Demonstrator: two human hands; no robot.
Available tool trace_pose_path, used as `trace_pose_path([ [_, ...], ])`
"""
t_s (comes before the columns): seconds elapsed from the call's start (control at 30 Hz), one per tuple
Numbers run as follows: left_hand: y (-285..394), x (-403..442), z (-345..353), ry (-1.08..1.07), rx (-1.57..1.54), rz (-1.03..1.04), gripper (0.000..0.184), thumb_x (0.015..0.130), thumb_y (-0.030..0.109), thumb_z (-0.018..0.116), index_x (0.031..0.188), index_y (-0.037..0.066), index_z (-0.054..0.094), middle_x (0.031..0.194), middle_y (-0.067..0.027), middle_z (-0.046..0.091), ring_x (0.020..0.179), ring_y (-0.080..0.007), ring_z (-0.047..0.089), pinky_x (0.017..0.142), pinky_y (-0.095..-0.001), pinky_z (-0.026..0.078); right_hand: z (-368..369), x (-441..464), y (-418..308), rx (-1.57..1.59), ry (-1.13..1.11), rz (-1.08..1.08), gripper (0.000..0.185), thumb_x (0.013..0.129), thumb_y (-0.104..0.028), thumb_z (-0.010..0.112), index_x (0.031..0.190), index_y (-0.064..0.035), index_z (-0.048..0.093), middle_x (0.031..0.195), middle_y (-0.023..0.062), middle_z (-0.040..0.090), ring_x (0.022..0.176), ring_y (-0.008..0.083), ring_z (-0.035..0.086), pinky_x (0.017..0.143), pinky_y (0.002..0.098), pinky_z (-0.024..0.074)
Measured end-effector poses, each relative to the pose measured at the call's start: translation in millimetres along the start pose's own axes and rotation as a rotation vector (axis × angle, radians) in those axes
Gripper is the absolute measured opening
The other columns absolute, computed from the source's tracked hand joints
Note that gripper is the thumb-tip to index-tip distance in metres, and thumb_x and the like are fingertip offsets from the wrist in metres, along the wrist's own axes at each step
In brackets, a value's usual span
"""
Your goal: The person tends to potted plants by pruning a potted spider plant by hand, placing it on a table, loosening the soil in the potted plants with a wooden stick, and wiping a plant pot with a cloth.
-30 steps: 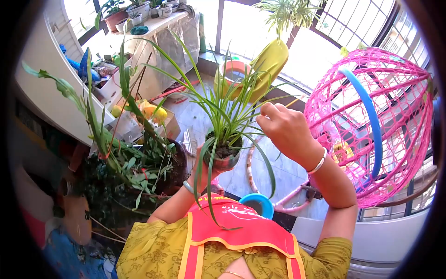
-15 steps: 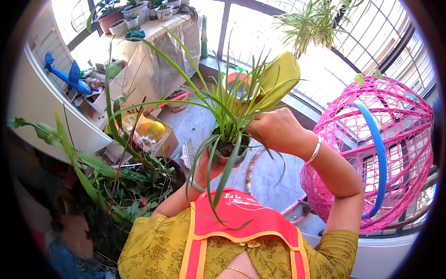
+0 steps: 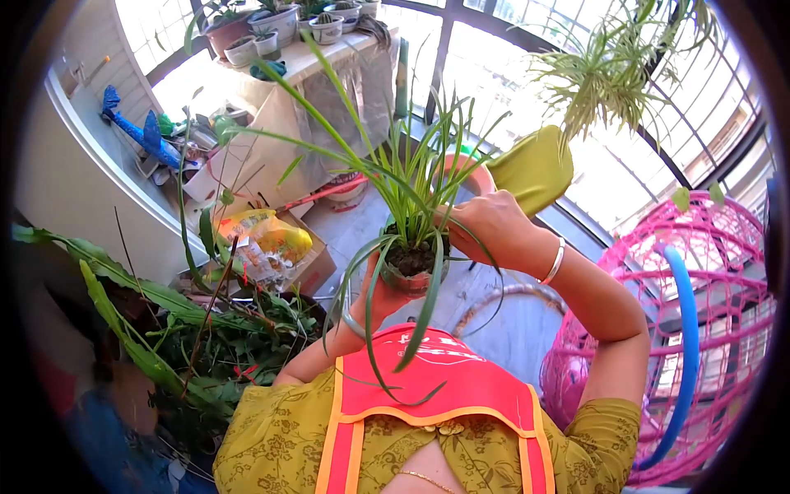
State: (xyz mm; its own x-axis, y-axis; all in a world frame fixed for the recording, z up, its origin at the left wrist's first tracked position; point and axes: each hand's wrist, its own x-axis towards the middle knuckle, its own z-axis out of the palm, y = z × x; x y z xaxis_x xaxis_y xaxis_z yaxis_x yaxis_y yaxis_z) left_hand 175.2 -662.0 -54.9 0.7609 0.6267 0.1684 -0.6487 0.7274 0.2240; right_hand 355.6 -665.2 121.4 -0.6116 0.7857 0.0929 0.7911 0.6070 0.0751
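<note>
A small clear pot (image 3: pixel 414 280) of dark soil holds a spider-like plant (image 3: pixel 407 185) with long, thin green leaves, some drooping over the red apron (image 3: pixel 444 370). My left hand (image 3: pixel 380 296) is wrapped round the pot's left side and underside. At the plant's right side, just above the pot rim, my right hand (image 3: pixel 494 226) has its fingers pinched together among the leaves. Whatever lies between those fingertips is too small to make out.
Leafy plants (image 3: pixel 239 346) fill the lower left, beside a box (image 3: pixel 317 267) with a yellow bag. Potted plants stand on a covered table (image 3: pixel 288 99). At right are a pink woven basket chair (image 3: pixel 708 329) and a hanging plant (image 3: pixel 609 74).
My right hand has moved left and down from beside the plant to its leaves near the pot. The view has shifted, and the pink chair now sits lower and further right.
</note>
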Motion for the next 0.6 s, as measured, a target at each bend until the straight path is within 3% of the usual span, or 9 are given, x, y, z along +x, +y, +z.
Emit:
trace_pose_path([
  [0.07, 4, 16, -6, -0.012, 0.018, 0.023, 0.066, 0.085, 0.061, 0.037, 0.132, 0.015, 0.041, 0.126, -0.01, 0.051, 0.108, -0.0308, 0.055, 0.077, -0.051, 0.051, 1, 4, 18, 0.036, 0.05, 0.001, 0.007, 0.08, -0.016, 0.053, 0.086, -0.0111, 0.054, 0.06, 0.0085, 0.056, 0.055, 0.0282, 0.059, 0.048, 0.0395, 0.0447],
  [0.13, 5, 33, -13, -0.018, 0.031, 0.047, 0.066, 0.085, 0.061, 0.037, 0.133, 0.015, 0.04, 0.128, -0.0107, 0.05, 0.11, -0.0319, 0.054, 0.077, -0.0539, 0.051, 2, 8, 39, 0.215, 0.053, 0.012, 0.019, 0.077, -0.015, 0.053, 0.096, -0.012, 0.057, 0.063, 0.0126, 0.059, 0.059, 0.0319, 0.06, 0.054, 0.044, 0.0443],
  [0.37, 4, 82, -29, 0.029, 0.052, 0.147, 0.066, 0.085, 0.06, 0.037, 0.133, 0.014, 0.04, 0.129, -0.0119, 0.048, 0.11, -0.0327, 0.053, 0.079, -0.0544, 0.051, 11, 26, 94, 0.597, 0.026, 0.007, 0.016, 0.081, -0.014, 0.054, 0.095, -0.009, 0.061, 0.072, 0.0178, 0.061, 0.069, 0.0343, 0.059, 0.061, 0.0408, 0.0451],
  [0.43, 7, 94, -36, 0.027, 0.025, 0.189, 0.067, 0.085, 0.06, 0.037, 0.133, 0.014, 0.04, 0.129, -0.0118, 0.048, 0.109, -0.0325, 0.054, 0.079, -0.0537, 0.051, 17, 33, 109, 0.839, 0.027, -0.014, 0.015, 0.084, -0.013, 0.055, 0.095, -0.0052, 0.06, 0.07, 0.0155, 0.061, 0.064, 0.0314, 0.058, 0.059, 0.038, 0.0446],
  [0.6, 15, 101, -42, 0.027, -0.002, 0.224, 0.071, 0.084, 0.064, 0.036, 0.133, 0.013, 0.04, 0.128, -0.0114, 0.05, 0.107, -0.0318, 0.055, 0.081, -0.0536, 0.049, 31, 57, 139, 0.854, -0.014, -0.192, 0.015, 0.085, -0.016, 0.058, 0.094, -0.0036, 0.061, 0.075, 0.0108, 0.057, 0.069, 0.0246, 0.056, 0.062, 0.034, 0.0437],
])
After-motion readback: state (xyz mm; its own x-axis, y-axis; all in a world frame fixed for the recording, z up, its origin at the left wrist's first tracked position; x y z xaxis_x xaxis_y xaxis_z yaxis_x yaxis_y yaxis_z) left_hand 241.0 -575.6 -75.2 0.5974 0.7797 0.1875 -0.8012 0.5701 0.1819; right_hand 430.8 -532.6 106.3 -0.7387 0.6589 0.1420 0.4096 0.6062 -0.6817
